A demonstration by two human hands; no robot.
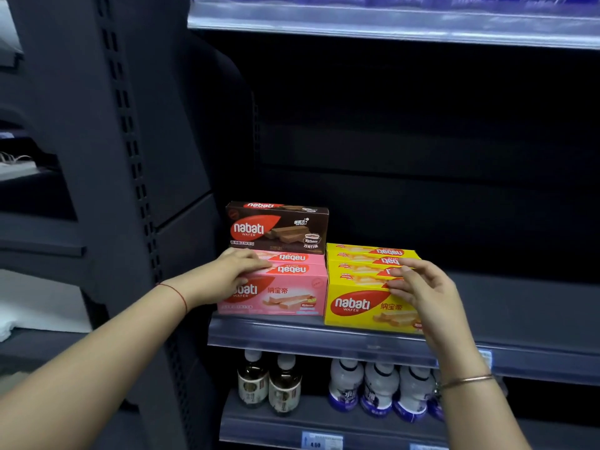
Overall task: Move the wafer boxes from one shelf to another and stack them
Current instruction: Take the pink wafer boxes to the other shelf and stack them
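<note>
- The wafer boxes sit at the left end of the middle shelf (324,336), in two groups side by side and touching.
- The front pink box (292,290) stands at the shelf's edge with another pink box just behind it. A brown box (279,227) stands on top at the back.
- The yellow boxes (360,303) are in a row, front to back, just right of the pink ones.
- The left hand (227,274) grips the front pink box at its upper left corner, with the fingers over the top and the thumb on the front face.
- The right hand (425,290) is loosely spread at the yellow boxes' upper right edge. I cannot tell if the fingertips touch.
- There is a red string (177,295) on the left wrist and a thin bangle (467,380) on the right.
- The shelf below holds brown bottles (269,384) and white bottles (380,388).
</note>
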